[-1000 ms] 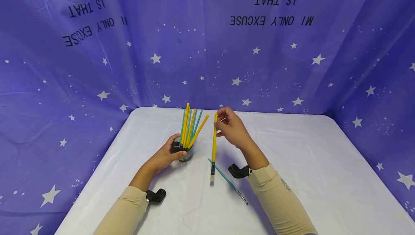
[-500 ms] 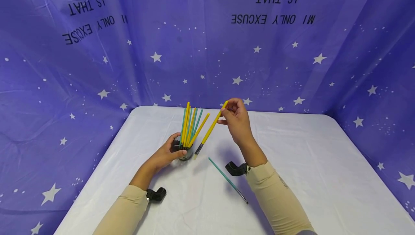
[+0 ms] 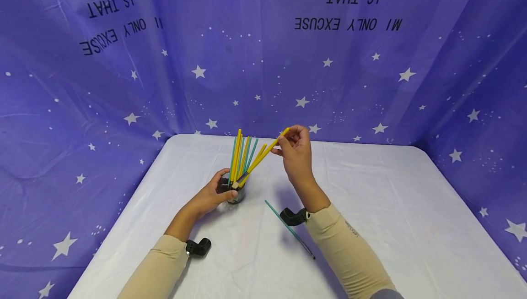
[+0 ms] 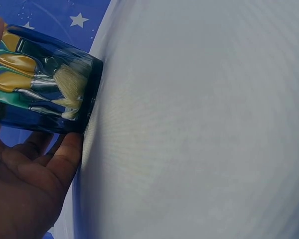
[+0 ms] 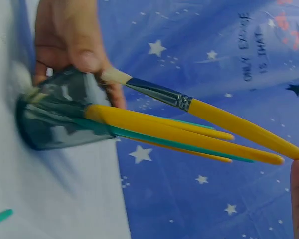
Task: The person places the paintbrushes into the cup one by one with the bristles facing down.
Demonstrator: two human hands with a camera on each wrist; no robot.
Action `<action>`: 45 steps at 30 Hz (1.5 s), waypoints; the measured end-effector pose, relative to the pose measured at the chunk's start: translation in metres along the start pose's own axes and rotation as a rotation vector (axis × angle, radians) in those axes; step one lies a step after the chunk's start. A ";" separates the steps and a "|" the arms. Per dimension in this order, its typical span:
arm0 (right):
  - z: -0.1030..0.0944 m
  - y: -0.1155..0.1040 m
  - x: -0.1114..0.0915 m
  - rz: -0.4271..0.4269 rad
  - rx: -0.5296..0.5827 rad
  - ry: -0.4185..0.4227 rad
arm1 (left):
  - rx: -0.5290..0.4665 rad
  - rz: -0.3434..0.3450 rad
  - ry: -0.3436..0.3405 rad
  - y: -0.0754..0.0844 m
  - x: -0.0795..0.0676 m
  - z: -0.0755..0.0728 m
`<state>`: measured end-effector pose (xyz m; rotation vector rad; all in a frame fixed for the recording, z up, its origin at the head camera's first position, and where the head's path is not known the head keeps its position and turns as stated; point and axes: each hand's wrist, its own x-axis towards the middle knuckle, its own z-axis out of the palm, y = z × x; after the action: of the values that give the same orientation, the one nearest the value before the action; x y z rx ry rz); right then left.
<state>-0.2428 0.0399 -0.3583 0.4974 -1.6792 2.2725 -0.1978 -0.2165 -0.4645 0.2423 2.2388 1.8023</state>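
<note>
A clear glass [image 4: 94,74] stands on the white table, full of yellow and teal paintbrushes [image 3: 235,157] with bristles down. My left hand [image 3: 212,198] grips the glass round its side. My right hand [image 3: 297,154] pinches a yellow paintbrush [image 5: 229,122] near the handle's end, thumb against fingers. That brush slants down to the left, its pale bristles [image 5: 115,75] right at the glass's mouth, close to the left thumb. In the right wrist view only a fingertip of the right hand shows at the right edge.
A teal paintbrush [image 3: 288,226] lies on the white table [image 3: 247,262] below the right wrist, partly behind the black wrist camera [image 3: 293,217]. Purple star-printed cloth [image 3: 263,61] hangs at the back and both sides.
My right hand has raised the yellow paintbrush and tilted it, bringing its bristles left and up to the glass's mouth. The left hand and glass stay in place.
</note>
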 end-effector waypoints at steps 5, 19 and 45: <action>0.008 0.011 -0.009 0.015 -0.049 -0.034 | 0.012 -0.007 0.008 0.002 -0.001 0.001; 0.018 0.021 -0.018 0.040 -0.192 -0.118 | 0.021 -0.021 0.012 0.006 -0.001 0.003; -0.014 0.052 -0.029 0.207 -0.754 -0.570 | 0.000 -0.010 0.010 0.002 0.000 0.002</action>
<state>-0.2397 0.0380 -0.4194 0.8465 -2.7736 1.4687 -0.1975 -0.2145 -0.4626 0.2222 2.2426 1.8019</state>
